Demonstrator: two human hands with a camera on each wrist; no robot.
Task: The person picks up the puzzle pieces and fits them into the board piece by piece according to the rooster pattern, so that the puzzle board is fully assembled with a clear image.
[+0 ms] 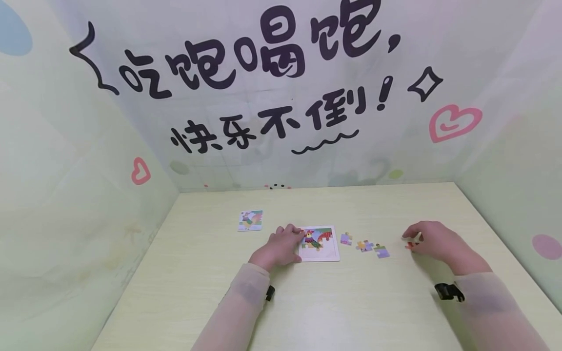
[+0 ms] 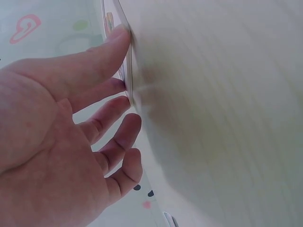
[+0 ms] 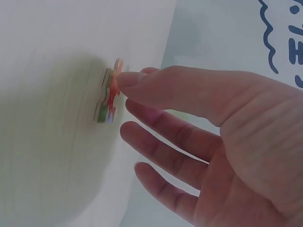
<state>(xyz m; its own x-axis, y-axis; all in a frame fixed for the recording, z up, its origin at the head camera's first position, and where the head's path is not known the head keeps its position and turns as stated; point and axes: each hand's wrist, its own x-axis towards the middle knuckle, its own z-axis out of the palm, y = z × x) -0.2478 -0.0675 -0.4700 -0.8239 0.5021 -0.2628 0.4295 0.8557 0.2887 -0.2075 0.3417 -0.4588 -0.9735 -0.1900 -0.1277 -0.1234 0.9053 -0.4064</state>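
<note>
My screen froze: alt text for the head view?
A left hand touches the left edge of a partly filled bird puzzle frame; the right hand is at a red piece. Loose pieces lie between; a bird card lies farther left.

The left hand (image 1: pixel 277 246) has its thumb (image 2: pixel 90 60) apart from its softly bent fingers (image 2: pixel 124 132). Well to its right, the right hand (image 1: pixel 436 245) bends its fingers (image 3: pixel 158 146) loosely too. Behind each hand, an arm (image 1: pixel 239 304) in a long sleeve stretches forward.
</note>
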